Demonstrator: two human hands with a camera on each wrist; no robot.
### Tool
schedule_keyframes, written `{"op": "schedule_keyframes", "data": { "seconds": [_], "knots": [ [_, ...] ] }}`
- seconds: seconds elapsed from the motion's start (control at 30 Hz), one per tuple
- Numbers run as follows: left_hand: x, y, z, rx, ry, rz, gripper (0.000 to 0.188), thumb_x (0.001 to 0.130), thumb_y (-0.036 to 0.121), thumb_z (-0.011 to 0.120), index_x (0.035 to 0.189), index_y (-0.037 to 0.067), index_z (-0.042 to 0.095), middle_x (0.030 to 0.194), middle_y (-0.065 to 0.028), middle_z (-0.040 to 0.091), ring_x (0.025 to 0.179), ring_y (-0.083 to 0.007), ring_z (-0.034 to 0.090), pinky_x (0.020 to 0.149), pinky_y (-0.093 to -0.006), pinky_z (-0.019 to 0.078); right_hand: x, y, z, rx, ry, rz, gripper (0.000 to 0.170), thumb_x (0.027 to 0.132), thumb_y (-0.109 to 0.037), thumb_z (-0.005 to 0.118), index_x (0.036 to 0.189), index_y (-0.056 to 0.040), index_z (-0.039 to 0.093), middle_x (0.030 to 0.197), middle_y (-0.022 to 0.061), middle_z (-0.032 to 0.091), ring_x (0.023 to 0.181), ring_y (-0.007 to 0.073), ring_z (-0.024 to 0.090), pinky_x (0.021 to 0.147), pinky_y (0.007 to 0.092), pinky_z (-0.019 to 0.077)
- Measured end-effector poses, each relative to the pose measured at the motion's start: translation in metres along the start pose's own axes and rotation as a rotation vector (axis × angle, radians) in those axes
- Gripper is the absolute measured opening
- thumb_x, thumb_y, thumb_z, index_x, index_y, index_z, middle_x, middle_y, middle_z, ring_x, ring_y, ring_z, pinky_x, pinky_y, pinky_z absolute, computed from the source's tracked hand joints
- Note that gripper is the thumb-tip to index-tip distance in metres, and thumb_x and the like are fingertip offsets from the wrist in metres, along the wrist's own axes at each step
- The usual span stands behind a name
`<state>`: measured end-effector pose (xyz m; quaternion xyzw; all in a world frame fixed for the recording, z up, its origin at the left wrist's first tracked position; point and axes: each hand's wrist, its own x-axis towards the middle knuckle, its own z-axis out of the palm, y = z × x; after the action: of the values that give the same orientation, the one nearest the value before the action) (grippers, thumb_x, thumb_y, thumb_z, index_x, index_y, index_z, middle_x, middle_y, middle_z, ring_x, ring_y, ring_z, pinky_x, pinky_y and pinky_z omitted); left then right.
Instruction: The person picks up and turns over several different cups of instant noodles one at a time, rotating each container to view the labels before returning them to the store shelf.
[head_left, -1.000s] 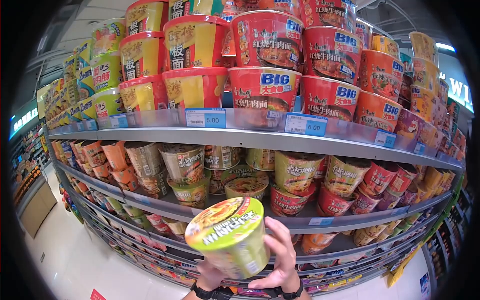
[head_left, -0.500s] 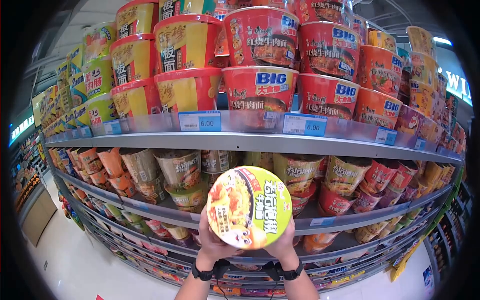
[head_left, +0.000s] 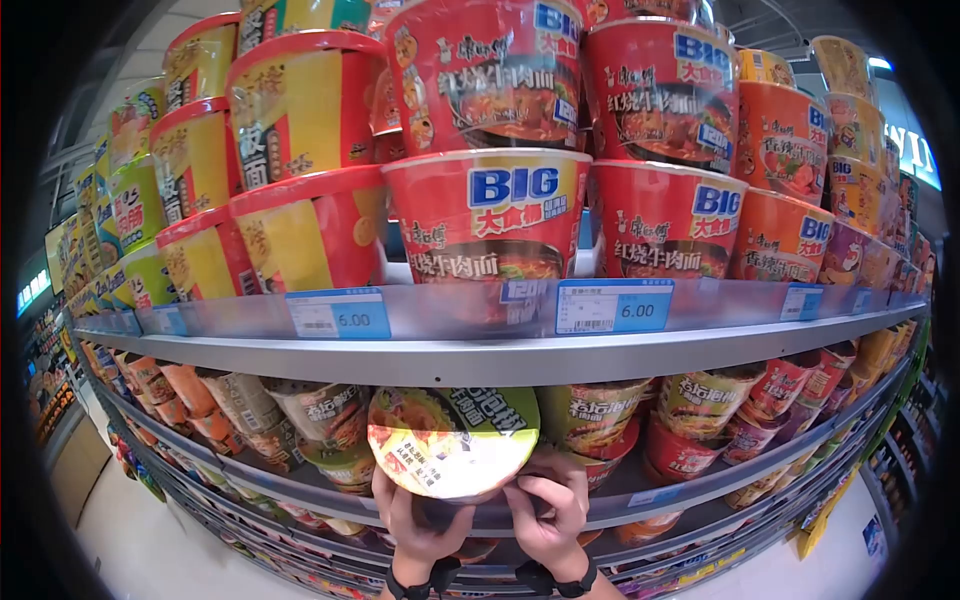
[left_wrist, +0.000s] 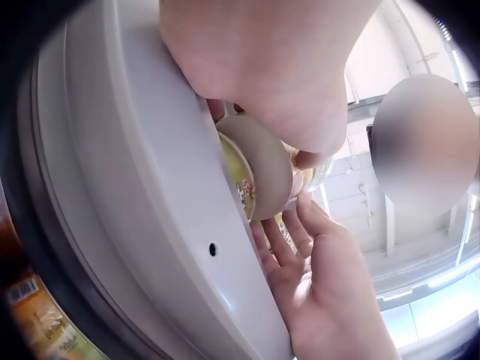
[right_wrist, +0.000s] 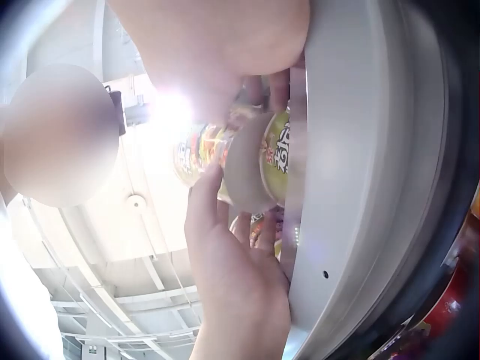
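Note:
A noodle cup with a green, picture-printed lid (head_left: 455, 440) is held between both hands at the second shelf, its lid tilted toward the head camera. Shade from the shelf above falls over the lid's far half. My left hand (head_left: 425, 520) grips the cup's left side, thumb in front below the rim. On the right, my right hand (head_left: 548, 510) holds it with curled fingers and thumb at the near right edge. Both wrist views look up from below at the cup's pale base (left_wrist: 268, 165), with a green cup (right_wrist: 277, 161) on the shelf close beside it.
The upper shelf's grey front edge (head_left: 480, 360) overhangs just beyond the cup. Red noodle buckets (head_left: 480, 225) stand stacked above it behind price tags (head_left: 612, 310). More green cups (head_left: 590, 415) flank the held one, and several lower shelves curve below.
The cup was turned from a tilted side view until its lid faced me, then moved forward and slightly left against the second shelf. The shelves now appear closer.

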<state>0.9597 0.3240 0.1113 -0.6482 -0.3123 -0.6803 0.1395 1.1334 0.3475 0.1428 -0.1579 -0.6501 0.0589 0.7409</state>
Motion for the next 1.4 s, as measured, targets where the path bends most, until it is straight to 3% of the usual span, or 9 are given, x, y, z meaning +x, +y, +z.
{"op": "schedule_keyframes", "data": {
  "seconds": [0.07,0.17,0.37,0.53,0.9,1.1,1.17,1.3,1.4],
  "knots": [
    [0.009,0.006,0.003,0.111,0.058,0.065,0.095,0.068,0.019,0.089,0.152,0.014,0.044,0.149,-0.0286,0.036,0.133,-0.0479,0.047,0.107,-0.0528,0.0451,0.009,-0.006,-0.001,-0.042,-0.019,0.016,0.033,0.078,0.004,0.081,0.107,-0.0018,0.067,0.113,0.0209,0.066,0.105,0.0339,0.068,0.088,0.0403,0.0563],
    [0.002,0.000,0.002,0.181,0.029,0.075,0.090,0.066,0.021,0.091,0.147,0.021,0.050,0.150,-0.0275,0.034,0.133,-0.0471,0.046,0.107,-0.0533,0.0445,0.014,-0.009,-0.006,-0.052,-0.066,0.033,0.033,0.079,0.000,0.074,0.111,0.0051,0.070,0.117,0.0254,0.068,0.104,0.0368,0.068,0.092,0.0411,0.0548],
    [0.013,0.010,0.002,0.297,-0.084,0.094,0.046,0.067,0.029,0.086,0.110,0.014,0.076,0.136,-0.0222,0.051,0.120,-0.0406,0.052,0.099,-0.0486,0.0464,0.023,-0.014,0.001,-0.173,-0.139,0.053,0.051,0.079,-0.015,0.076,0.122,0.0119,0.066,0.132,0.0373,0.059,0.119,0.0472,0.063,0.100,0.0468,0.0528],
    [0.020,0.016,0.005,0.405,-0.137,0.119,0.039,0.066,0.027,0.083,0.102,0.014,0.080,0.124,-0.0139,0.053,0.114,-0.0368,0.053,0.096,-0.0469,0.0472,0.020,-0.011,-0.002,-0.201,-0.231,0.032,0.061,0.079,-0.019,0.076,0.130,0.0118,0.062,0.144,0.0388,0.049,0.129,0.0491,0.058,0.109,0.0470,0.0470],
    [0.028,0.019,0.012,0.341,-0.163,0.046,0.044,0.062,0.016,0.078,0.105,0.008,0.080,0.116,-0.0094,0.059,0.109,-0.0310,0.055,0.094,-0.0449,0.0471,0.022,-0.015,-0.001,-0.243,-0.213,0.053,0.047,0.078,-0.012,0.075,0.121,0.0066,0.070,0.136,0.0260,0.061,0.126,0.0428,0.061,0.103,0.0448,0.0525],
    [0.031,0.025,0.013,0.333,-0.166,0.049,0.044,0.066,0.011,0.079,0.110,0.009,0.077,0.113,-0.0094,0.059,0.109,-0.0318,0.055,0.095,-0.0447,0.0474,0.004,-0.018,-0.014,-0.087,-0.040,-0.078,0.031,0.077,-0.004,0.078,0.107,-0.0029,0.073,0.119,0.0164,0.068,0.108,0.0376,0.067,0.089,0.0442,0.0577],
    [0.033,0.025,0.014,0.337,-0.162,0.088,0.039,0.070,0.009,0.076,0.109,0.003,0.074,0.110,-0.0145,0.059,0.104,-0.0339,0.057,0.093,-0.0455,0.0460,0.015,-0.021,-0.027,-0.296,0.031,-0.275,0.043,0.072,-0.005,0.083,0.112,-0.0070,0.068,0.121,0.0151,0.066,0.105,0.0388,0.065,0.088,0.0442,0.0569],
    [0.033,0.026,0.013,0.332,-0.162,0.051,0.041,0.068,0.008,0.079,0.109,0.009,0.077,0.112,-0.0101,0.059,0.110,-0.0331,0.055,0.096,-0.0454,0.0478,0.045,-0.019,-0.036,-0.446,0.246,-0.080,0.077,0.068,-0.006,0.088,0.135,-0.0073,0.051,0.145,0.0248,0.045,0.127,0.0423,0.051,0.106,0.0490,0.0444],
    [0.034,0.027,0.014,0.343,-0.160,0.048,0.041,0.068,0.008,0.079,0.109,0.009,0.076,0.112,-0.0101,0.059,0.110,-0.0334,0.055,0.095,-0.0456,0.0482,0.067,-0.008,-0.040,-0.514,0.176,-0.026,0.094,0.068,-0.011,0.091,0.146,-0.0052,0.039,0.149,0.0287,0.041,0.133,0.0478,0.046,0.110,0.0533,0.0405]
  ]
}}
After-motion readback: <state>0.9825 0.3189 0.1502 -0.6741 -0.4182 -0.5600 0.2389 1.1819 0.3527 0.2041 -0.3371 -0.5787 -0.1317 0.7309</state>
